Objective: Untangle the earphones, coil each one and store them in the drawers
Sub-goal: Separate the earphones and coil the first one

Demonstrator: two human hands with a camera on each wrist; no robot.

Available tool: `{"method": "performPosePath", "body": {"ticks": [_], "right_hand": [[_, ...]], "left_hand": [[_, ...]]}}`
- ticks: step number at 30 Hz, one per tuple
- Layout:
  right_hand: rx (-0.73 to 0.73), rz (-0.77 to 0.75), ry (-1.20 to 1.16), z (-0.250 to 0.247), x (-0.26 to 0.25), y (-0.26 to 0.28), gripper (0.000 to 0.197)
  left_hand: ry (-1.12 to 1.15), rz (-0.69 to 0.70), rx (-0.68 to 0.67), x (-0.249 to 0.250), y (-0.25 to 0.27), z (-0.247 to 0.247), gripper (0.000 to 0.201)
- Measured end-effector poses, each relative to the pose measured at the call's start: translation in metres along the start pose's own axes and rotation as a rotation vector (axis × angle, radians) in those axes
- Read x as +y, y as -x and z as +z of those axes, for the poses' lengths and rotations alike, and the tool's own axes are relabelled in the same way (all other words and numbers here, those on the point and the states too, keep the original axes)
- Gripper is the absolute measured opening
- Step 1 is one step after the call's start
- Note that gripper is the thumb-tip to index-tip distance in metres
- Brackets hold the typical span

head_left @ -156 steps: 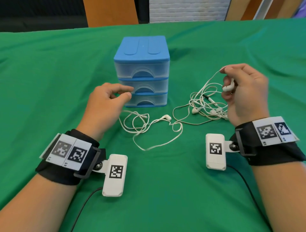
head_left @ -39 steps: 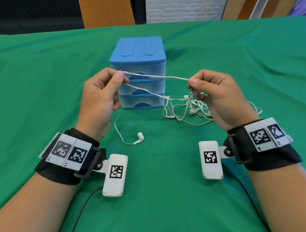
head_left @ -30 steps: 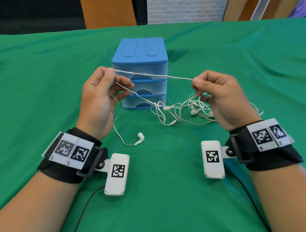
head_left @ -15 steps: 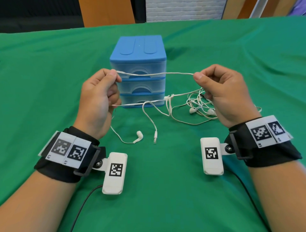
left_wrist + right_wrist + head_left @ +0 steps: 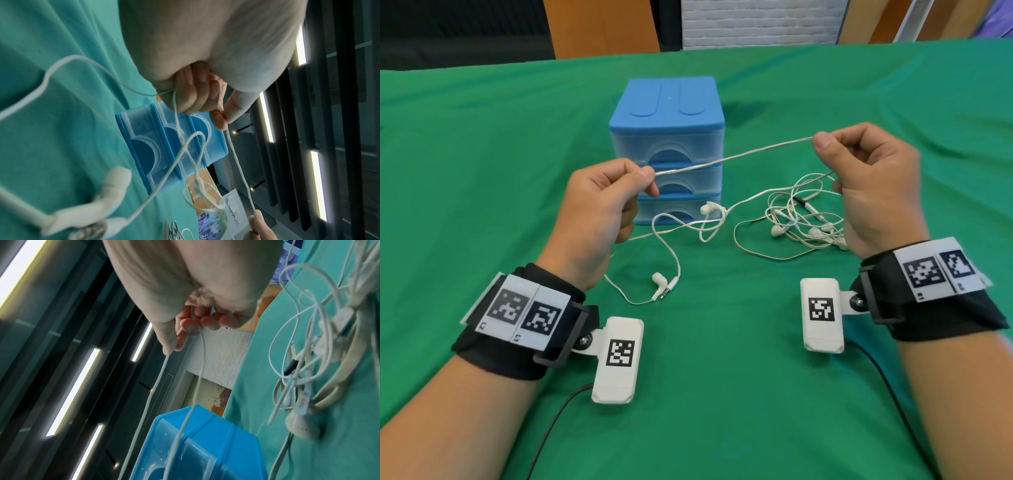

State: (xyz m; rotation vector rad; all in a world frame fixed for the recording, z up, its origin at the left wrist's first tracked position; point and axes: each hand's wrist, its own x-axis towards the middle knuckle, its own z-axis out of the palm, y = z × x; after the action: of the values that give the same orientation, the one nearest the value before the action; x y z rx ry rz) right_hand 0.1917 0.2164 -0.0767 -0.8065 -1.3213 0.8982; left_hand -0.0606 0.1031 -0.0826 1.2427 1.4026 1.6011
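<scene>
Head view: my left hand [image 5: 599, 209] and right hand [image 5: 866, 178] are both raised in front of the drawer unit [image 5: 667, 150], well apart, each pinching the same white earphone cable [image 5: 732, 158] between thumb and forefinger. The cable runs taut between them, crossing in front of the unit's top and middle drawers, right end higher than left.

Drawer unit: blue frame, three clear drawers, all closed, standing on the green tablecloth [image 5: 482, 137].

A second strand leaves the underside of my right hand, drops toward the unit's lower right corner, where an earbud [image 5: 708, 207] hangs in a small loop [image 5: 710, 228] just in front of the bottom drawer. From there slack trails toward my left hand and down to the cloth, ending nearer me than the unit in another earbud [image 5: 659, 278] with a jack plug [image 5: 669, 287] touching it.

Right of the unit, under and beside my right hand, sits the tangled pile [image 5: 804, 219] of more white earphones on the cloth; several buds and one dark inline piece visible, count unclear.

Left wrist view: thumb and forefinger tips [image 5: 218, 120] clamped on the cable, other fingers curled, second strand passing through the fist.

Right wrist view: same kind of pinch [image 5: 170, 344], tangle [image 5: 320, 353] lying on the cloth beside it.
</scene>
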Motion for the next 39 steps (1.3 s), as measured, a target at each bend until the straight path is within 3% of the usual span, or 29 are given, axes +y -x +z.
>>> {"method": "performPosePath", "body": {"ticks": [2, 9, 14, 18, 21, 27, 32, 36, 39], "right_hand": [[0.006, -0.005, -0.032, -0.002, 0.002, -0.001, 0.014], [-0.2, 0.026, 0.001, 0.015, 0.005, 0.007, 0.014], [-0.139, 0.003, 0.118, 0.0, 0.006, 0.0, 0.019], [-0.117, 0.007, 0.171, -0.007, 0.01, -0.005, 0.019], [-0.115, -0.026, 0.248, -0.008, 0.012, -0.007, 0.017], [-0.161, 0.026, 0.335, -0.008, 0.015, -0.006, 0.018], [-0.29, 0.086, 0.495, -0.006, 0.017, -0.001, 0.023], [-0.261, -0.058, 0.502, 0.006, 0.006, 0.006, 0.017], [-0.443, -0.113, 0.321, 0.018, -0.002, 0.014, 0.019]], "left_hand": [[-0.019, -0.001, -0.017, 0.0, 0.0, 0.0, 0.028], [0.005, -0.058, -0.031, -0.005, 0.001, -0.002, 0.028], [-0.143, -0.035, -0.045, -0.007, 0.001, -0.004, 0.027], [-0.409, -0.051, -0.236, -0.011, 0.005, -0.004, 0.011], [-0.493, -0.112, -0.356, -0.012, 0.006, -0.006, 0.014], [-0.614, -0.192, -0.474, -0.012, 0.006, -0.006, 0.015], [-0.695, -0.19, -0.506, -0.011, 0.005, -0.003, 0.011], [-0.672, -0.179, -0.505, -0.011, 0.005, -0.002, 0.011], [-0.629, -0.142, -0.472, -0.013, 0.004, 0.0, 0.013]]}}
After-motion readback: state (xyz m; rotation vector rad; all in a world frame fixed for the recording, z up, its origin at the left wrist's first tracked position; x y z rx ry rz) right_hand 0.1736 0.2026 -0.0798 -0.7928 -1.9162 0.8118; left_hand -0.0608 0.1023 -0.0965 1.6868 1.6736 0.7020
